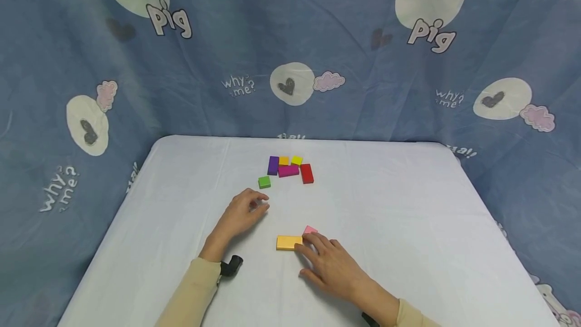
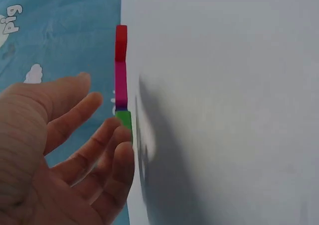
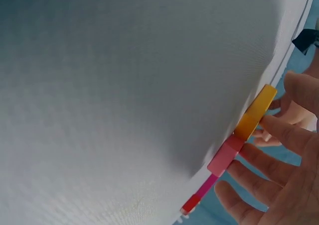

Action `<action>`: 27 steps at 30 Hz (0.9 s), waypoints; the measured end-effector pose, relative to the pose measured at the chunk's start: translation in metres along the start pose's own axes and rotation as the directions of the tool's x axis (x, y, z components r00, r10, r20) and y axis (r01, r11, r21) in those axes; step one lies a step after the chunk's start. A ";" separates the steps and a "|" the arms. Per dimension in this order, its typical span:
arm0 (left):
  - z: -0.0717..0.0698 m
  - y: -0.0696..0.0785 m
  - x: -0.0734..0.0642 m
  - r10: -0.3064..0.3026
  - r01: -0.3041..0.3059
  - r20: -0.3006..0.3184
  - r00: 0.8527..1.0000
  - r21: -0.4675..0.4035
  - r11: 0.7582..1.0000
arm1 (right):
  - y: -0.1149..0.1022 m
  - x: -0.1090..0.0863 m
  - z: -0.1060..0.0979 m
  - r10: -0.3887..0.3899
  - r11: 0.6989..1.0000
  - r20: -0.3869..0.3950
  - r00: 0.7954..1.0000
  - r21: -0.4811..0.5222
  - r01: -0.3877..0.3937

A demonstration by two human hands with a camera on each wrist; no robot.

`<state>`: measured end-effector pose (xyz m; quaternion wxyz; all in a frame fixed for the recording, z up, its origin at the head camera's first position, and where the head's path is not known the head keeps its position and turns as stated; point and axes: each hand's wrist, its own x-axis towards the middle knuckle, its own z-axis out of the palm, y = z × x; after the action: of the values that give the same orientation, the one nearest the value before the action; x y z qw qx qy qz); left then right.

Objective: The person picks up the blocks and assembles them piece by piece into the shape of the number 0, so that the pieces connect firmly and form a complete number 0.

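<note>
Head view: block arranging seems in hand. Yellow-orange oblong block [image 1: 286, 243], small pink block [image 1: 310, 229] just beside, well in from white table's [image 1: 408, 226] far edge. Right hand [image 1: 333, 269] loosely spread at both; contact uncertain. Left hand [image 1: 242, 212] empty, fingers relaxed, near small green block [image 1: 264, 182]. Next move likely calls for gentle pinch on oblong block.

Soft shadows, dimmer wrist views
</note>
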<state>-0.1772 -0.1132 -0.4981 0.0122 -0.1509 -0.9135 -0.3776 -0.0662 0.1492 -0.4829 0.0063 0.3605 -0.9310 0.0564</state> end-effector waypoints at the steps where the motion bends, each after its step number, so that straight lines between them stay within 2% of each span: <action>1: -0.001 0.000 0.003 -0.002 0.003 -0.010 1.000 0.010 1.000 | 0.000 0.000 0.000 0.001 1.000 0.000 1.000 0.002 -0.001; 5: -0.005 -0.004 0.013 -0.005 0.006 -0.056 0.998 0.031 1.000 | 0.001 0.000 -0.001 0.004 1.000 0.008 1.000 0.008 -0.004; 9: -0.007 -0.008 0.021 -0.040 0.044 -0.084 0.996 0.041 0.998 | 0.002 0.000 -0.001 0.003 1.000 0.021 1.000 0.013 -0.004; 12: -0.008 -0.011 0.028 -0.053 0.056 -0.065 0.996 0.046 0.997 | 0.002 -0.001 -0.001 0.000 1.000 0.019 1.000 0.014 0.000; 20: -0.008 -0.015 0.044 -0.024 0.023 0.017 1.000 0.079 0.997 | 0.002 0.000 -0.001 -0.009 1.000 0.007 1.000 0.023 0.008; 27: -0.006 -0.010 0.056 -0.055 0.048 0.048 0.997 0.138 0.989 | 0.001 -0.001 0.001 -0.012 1.000 -0.007 1.000 0.018 0.012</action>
<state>-0.2339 -0.1094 -0.4936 -0.0109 -0.1360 -0.9408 -0.3102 -0.0662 0.1510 -0.4841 0.0066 0.3659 -0.9283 0.0660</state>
